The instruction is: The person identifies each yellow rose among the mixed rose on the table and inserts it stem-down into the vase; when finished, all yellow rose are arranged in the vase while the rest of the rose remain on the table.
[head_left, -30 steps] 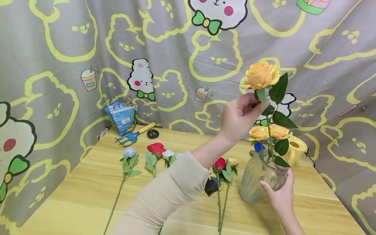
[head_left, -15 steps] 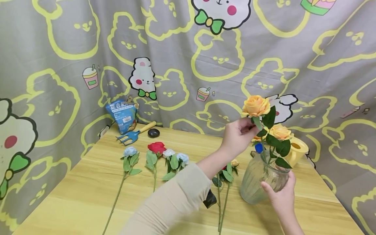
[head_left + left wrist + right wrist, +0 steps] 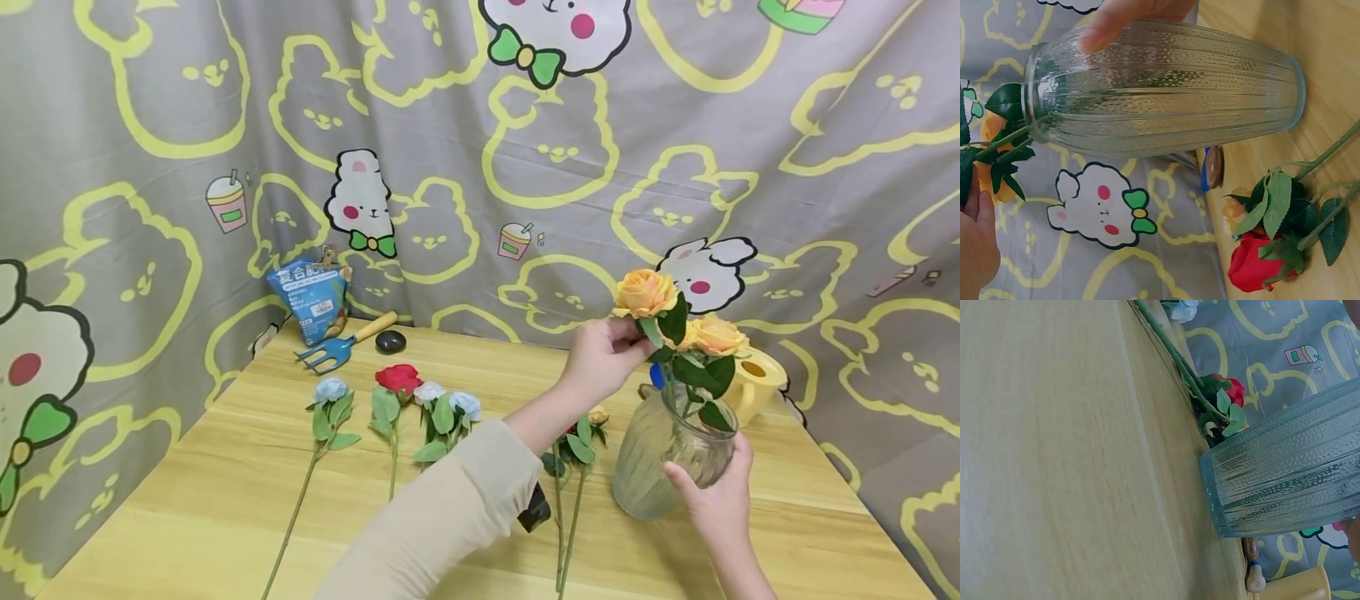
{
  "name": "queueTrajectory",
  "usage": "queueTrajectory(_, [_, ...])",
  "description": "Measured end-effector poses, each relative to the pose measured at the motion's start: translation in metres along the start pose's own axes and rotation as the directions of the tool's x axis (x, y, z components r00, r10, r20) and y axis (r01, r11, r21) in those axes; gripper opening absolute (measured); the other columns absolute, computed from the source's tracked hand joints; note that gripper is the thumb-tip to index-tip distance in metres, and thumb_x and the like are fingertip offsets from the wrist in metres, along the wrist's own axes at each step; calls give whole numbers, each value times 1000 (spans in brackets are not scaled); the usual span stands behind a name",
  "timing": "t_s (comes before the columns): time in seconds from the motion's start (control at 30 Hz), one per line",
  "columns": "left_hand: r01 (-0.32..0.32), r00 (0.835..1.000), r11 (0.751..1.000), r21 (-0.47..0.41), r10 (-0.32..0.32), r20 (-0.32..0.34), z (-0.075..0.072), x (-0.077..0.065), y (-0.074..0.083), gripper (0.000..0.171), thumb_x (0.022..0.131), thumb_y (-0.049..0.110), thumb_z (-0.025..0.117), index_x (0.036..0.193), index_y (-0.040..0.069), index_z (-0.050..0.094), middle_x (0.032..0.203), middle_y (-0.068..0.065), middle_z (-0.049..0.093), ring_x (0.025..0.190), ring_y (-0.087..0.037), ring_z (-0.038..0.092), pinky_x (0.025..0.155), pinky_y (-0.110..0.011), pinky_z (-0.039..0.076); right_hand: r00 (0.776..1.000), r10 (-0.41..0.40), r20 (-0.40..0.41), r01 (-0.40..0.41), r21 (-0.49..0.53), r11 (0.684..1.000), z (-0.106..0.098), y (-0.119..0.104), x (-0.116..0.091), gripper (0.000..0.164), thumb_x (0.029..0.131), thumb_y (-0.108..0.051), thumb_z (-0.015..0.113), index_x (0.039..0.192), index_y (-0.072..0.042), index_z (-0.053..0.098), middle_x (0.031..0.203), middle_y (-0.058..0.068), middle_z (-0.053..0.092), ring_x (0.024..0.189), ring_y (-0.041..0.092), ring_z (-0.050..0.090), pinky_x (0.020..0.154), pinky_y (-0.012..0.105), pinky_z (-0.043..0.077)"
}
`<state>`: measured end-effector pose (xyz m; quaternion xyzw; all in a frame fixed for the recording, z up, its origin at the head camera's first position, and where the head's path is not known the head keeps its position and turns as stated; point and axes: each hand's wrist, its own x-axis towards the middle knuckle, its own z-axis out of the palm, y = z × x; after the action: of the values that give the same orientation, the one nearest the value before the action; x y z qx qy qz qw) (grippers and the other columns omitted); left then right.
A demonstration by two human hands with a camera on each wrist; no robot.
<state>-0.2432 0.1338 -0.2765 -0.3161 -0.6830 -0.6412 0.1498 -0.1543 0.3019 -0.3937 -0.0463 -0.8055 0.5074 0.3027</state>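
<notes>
Back left, a bag reads “复合”; left grip pinches a rose, right grip clasps a vase.

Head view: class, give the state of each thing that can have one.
Glass vase: open, gripped by the right hand
Uppermost yellow rose: held by the left hand
Blue bag: upright, clipped
Garden fork: lying down
Leftmost blue rose: lying down
Red roses: lying down
Yellow container: open-topped, partly hidden
</notes>
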Motion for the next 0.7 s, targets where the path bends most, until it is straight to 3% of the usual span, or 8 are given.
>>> queueTrajectory(0.37, [35,999,996,78,-36,9,14,-1,-16,7,82,10,67,85,6,70,77,-2,69,62,11,54,61,-10,45,999,43,8,-43,-14,999,-1,-2,-2,92,69,-5,76,139,-26,21,131,6,35,113,15,37,95,19,29])
queueTrajectory(0.7, [95,992,974,204,-110,64,22,-4,-15,6,82,16,67,82,12,70,74,7,67,58,13,51,55,-8,43,1000,19,-3,-19,-14,1000,-2,-1,0,92,67,-3,77,139,-25,23,133,7,34,112,13,38,93,17,29])
